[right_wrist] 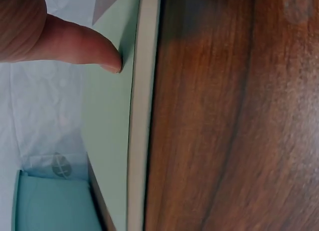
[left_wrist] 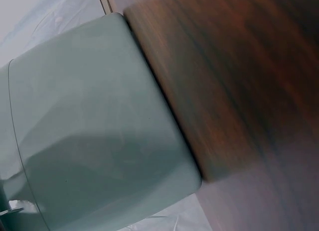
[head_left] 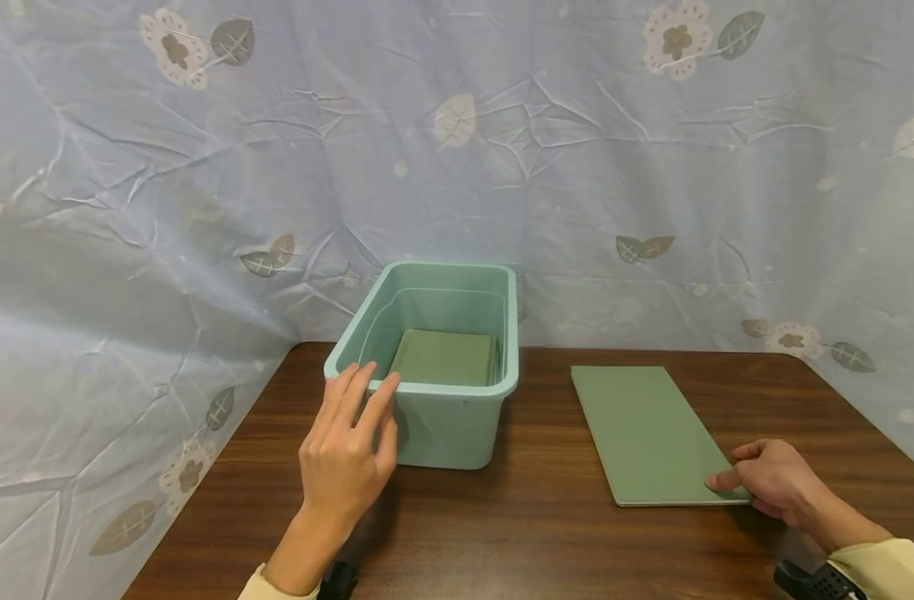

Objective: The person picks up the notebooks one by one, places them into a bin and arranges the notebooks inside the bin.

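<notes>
A green notebook (head_left: 651,442) lies flat on the table, its pale page edges showing in the right wrist view. My right hand (head_left: 779,479) pinches its near right corner, thumb (right_wrist: 82,44) on the cover and fingers at the side edge; their tips are hidden. To the left stands a light teal plastic bin (head_left: 449,429) with similar green notebooks (head_left: 445,357) lying inside. My left hand (head_left: 347,454) is at the bin's near left corner, fingers extended by the rim. The left wrist view shows only the bin's wall (left_wrist: 99,116), shadowed low down.
The dark wooden table (head_left: 531,533) carries the bin and the notebook side by side, with a gap between them. A pale flowered curtain (head_left: 457,183) hangs behind the table's far edge and along the left side.
</notes>
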The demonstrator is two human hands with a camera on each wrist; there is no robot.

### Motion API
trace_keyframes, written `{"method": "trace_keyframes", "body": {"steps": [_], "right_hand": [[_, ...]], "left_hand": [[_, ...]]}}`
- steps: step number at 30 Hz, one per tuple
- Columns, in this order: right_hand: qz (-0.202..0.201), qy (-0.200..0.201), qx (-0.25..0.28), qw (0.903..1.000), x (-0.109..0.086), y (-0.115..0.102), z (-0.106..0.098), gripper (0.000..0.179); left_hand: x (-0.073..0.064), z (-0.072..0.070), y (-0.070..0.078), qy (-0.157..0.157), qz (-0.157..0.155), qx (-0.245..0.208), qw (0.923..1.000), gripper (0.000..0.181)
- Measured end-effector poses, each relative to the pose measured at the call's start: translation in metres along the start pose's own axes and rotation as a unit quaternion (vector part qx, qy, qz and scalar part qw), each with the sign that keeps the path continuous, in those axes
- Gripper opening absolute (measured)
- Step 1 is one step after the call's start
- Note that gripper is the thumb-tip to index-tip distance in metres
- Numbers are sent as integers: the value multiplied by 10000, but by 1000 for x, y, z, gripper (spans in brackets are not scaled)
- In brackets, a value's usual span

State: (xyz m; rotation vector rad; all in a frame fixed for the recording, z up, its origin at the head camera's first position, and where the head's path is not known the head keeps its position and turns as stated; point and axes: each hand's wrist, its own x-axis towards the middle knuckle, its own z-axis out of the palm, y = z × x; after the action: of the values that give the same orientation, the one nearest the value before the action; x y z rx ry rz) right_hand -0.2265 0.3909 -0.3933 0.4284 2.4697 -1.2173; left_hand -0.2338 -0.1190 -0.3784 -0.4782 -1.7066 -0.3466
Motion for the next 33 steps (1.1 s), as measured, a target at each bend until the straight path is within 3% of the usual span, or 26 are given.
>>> {"method": "trace_keyframes", "body": {"steps": [13, 22, 33], "right_hand": [[-88, 322, -518, 9981, 4, -2, 3, 92], [-203, 516, -1216, 9910, 1, -9, 10, 111], [-71, 306, -1112, 9933, 5, -10, 12, 119]], "left_hand": [[0, 0, 1, -16, 5, 19, 10000, 33], [1, 1, 0, 13, 14, 18, 10000, 33], [0, 1, 1, 15, 6, -5, 10000, 34]]}}
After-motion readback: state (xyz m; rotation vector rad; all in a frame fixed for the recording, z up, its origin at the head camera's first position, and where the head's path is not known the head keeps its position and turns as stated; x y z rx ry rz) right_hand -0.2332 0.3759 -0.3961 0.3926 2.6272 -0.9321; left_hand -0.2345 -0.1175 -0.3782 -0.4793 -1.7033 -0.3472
